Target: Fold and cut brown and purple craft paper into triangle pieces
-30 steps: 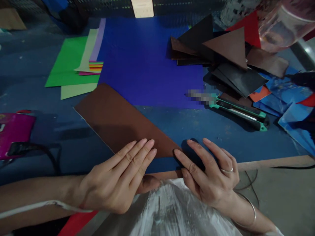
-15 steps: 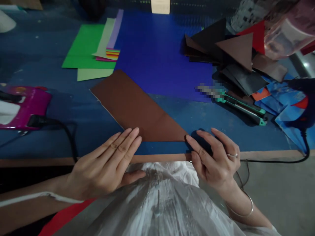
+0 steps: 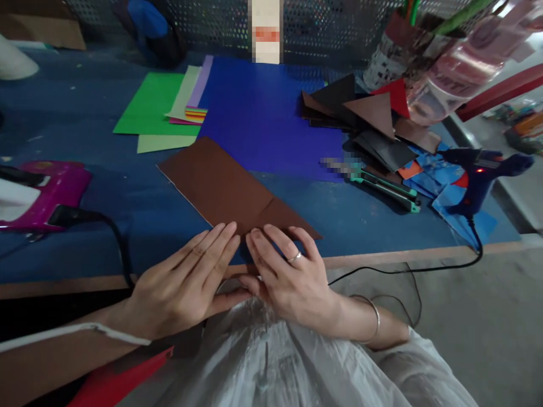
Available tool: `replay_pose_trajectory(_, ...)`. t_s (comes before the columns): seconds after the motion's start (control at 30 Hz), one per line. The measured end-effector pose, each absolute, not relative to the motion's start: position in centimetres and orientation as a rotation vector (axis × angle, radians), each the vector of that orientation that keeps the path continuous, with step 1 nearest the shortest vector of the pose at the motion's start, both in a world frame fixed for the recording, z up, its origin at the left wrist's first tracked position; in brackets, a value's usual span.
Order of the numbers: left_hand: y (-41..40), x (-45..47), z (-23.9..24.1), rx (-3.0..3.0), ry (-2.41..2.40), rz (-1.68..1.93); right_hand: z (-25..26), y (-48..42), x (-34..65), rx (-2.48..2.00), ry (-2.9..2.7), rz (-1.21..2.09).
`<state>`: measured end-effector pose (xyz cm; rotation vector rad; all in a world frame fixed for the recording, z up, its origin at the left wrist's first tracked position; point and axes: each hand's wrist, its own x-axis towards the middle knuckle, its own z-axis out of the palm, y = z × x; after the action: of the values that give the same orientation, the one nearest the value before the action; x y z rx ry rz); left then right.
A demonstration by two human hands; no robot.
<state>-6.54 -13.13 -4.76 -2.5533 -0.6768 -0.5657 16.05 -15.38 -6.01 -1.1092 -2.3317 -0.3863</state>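
Observation:
A folded sheet of brown paper point(image 3: 224, 183) lies slantwise near the front edge of the blue table, its folded side toward me. My left hand point(image 3: 182, 277) rests with straight fingers on the paper's lower left edge. Close beside it, my right hand point(image 3: 288, 265) presses its fingertips on the fold near the middle, fingers slightly bent and apart. The thumbs almost meet below the table edge. The paper's pointed right corner shows beyond my right fingers.
Behind lie a large blue sheet point(image 3: 271, 113) and green sheets point(image 3: 148, 104). A green-black cutter knife point(image 3: 388, 186), dark paper scraps point(image 3: 369, 110), a glue gun point(image 3: 479, 175) and a pink bottle point(image 3: 456, 73) are at right. A magenta device point(image 3: 63, 192) with a cable stands left.
My right hand has slid left along the fold, from the paper's right corner to beside my left hand. The left hand stays on the paper. The view has tilted up and shifted right.

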Motion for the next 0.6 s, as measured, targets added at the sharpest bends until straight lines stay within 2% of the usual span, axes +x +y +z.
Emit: replay_pose_trajectory(0.6,-13.3,-7.4,-5.0,-2.574,-0.757,-0.464,-6.7,-18.2,24.1,-1.347,-2.060,-0.416)
